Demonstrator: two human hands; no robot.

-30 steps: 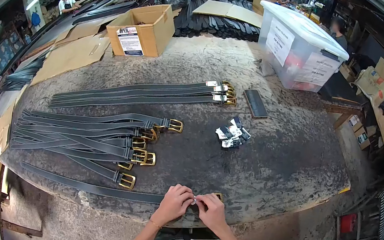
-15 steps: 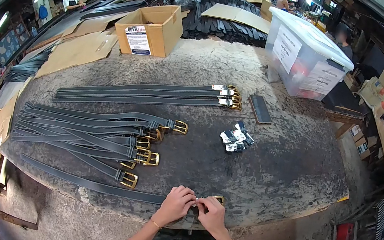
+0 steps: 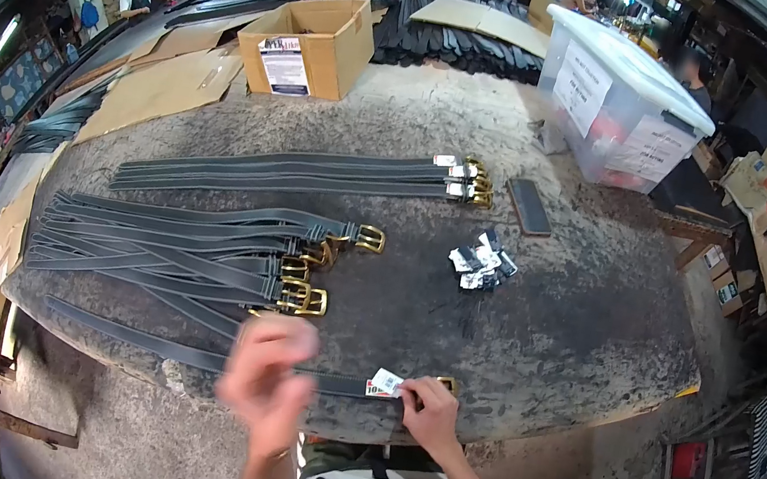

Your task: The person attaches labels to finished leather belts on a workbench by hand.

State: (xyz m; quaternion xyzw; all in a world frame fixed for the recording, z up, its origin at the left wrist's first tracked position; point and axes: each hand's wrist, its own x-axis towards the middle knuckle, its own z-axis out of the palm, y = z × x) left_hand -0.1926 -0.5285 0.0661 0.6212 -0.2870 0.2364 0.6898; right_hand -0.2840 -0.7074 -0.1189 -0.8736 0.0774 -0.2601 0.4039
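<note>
A single dark belt (image 3: 183,343) lies along the near edge of the table, its gold buckle (image 3: 448,385) partly behind my right hand. My right hand (image 3: 432,416) pinches the edge of a white printed tag (image 3: 386,382) at the buckle end of this belt. My left hand (image 3: 267,377) is raised over the near edge, blurred by motion, with thumb and fingers apart and nothing visible between them. Beyond it lies a pile of dark belts (image 3: 169,249) with gold buckles. Several loose black and white tags (image 3: 482,262) sit in a small heap farther right.
Tagged belts (image 3: 303,175) lie in a row farther back, beside a phone (image 3: 529,207). A cardboard box (image 3: 339,49) and a lidded clear plastic bin (image 3: 618,111) stand at the back. Dark strips (image 3: 459,29) are piled beyond. Other people work in the background.
My left hand has let go near the tag and moved left, away from my right hand. The tag now shows, its edge in my right fingers. The view has shifted slightly.
</note>
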